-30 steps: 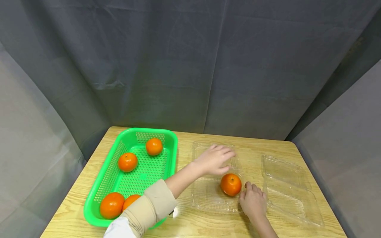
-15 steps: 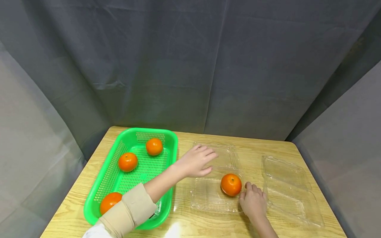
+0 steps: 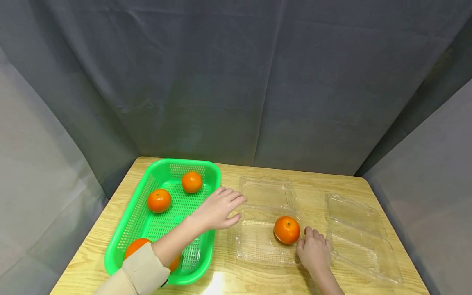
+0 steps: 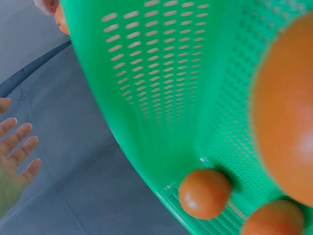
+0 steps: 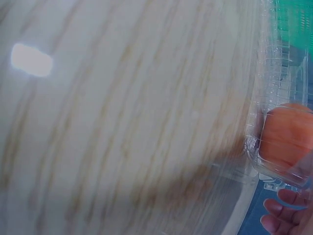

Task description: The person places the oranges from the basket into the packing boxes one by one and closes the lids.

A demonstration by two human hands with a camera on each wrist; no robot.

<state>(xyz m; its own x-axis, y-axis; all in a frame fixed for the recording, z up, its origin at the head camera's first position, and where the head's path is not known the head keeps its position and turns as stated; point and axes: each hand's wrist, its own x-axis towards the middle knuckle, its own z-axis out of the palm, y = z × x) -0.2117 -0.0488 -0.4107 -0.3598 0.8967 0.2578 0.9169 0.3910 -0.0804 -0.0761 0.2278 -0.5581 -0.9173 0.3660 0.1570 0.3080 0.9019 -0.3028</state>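
My left hand hovers over the right rim of a green plastic basket, fingers loosely spread and holding nothing. Inside the basket lie several oranges; my left forearm partly covers those at the front. In the left wrist view, the hand appears outside the basket wall. An opened clear plastic clamshell box lies to the right of the basket, with one orange in the right side of its front half. My right hand rests at that box's right edge, fingers relaxed, close beside the orange.
A second opened clear clamshell box lies on the right of the wooden table. Grey curtains hang behind the table and along both sides.
My left hand has drawn back leftward from above the orange in the clamshell box to the basket's right rim. The right hand and the fruit in the box stay in place.
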